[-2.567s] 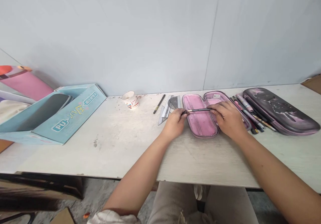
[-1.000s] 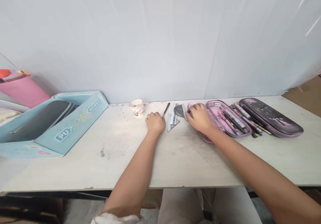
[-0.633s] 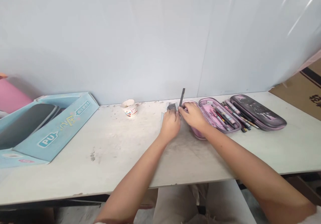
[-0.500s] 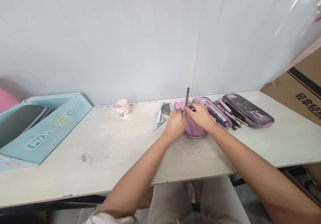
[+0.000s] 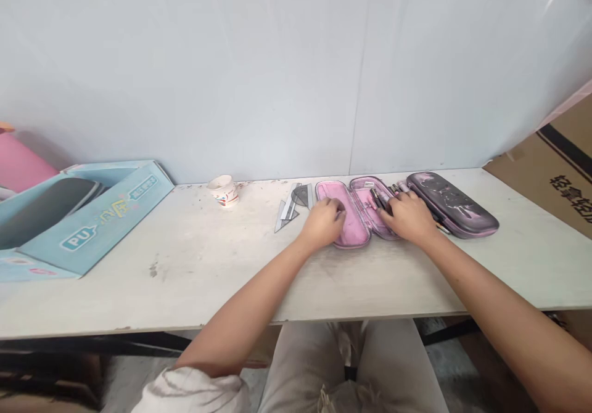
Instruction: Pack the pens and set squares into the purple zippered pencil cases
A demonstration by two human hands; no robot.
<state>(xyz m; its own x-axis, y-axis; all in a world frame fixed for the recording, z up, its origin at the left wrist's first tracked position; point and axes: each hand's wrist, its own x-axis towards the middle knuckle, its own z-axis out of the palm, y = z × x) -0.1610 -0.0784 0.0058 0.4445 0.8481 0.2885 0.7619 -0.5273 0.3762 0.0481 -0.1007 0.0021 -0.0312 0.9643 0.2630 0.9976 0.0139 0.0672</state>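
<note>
An open pencil case with pink lining lies spread on the table. My left hand rests over the left edge of its left half, fingers curled down onto it; their tips are partly hidden. My right hand is at the right half, its fingers closed round a bunch of pens with dark barrels. More pens lie beyond that hand, partly covered by it. A second, closed pencil case, dark and glossy, is just to the right. Clear set squares and a ruler lie left of my left hand.
A paper cup stands near the wall. On the left is a light blue box with a dark object inside, and a pink object behind it. A cardboard carton stands at the right end of the table.
The upright dark pen between my hands is no longer seen there. My hands have parted: the right moved right onto the pens, while the left stays at the case's left half.
</note>
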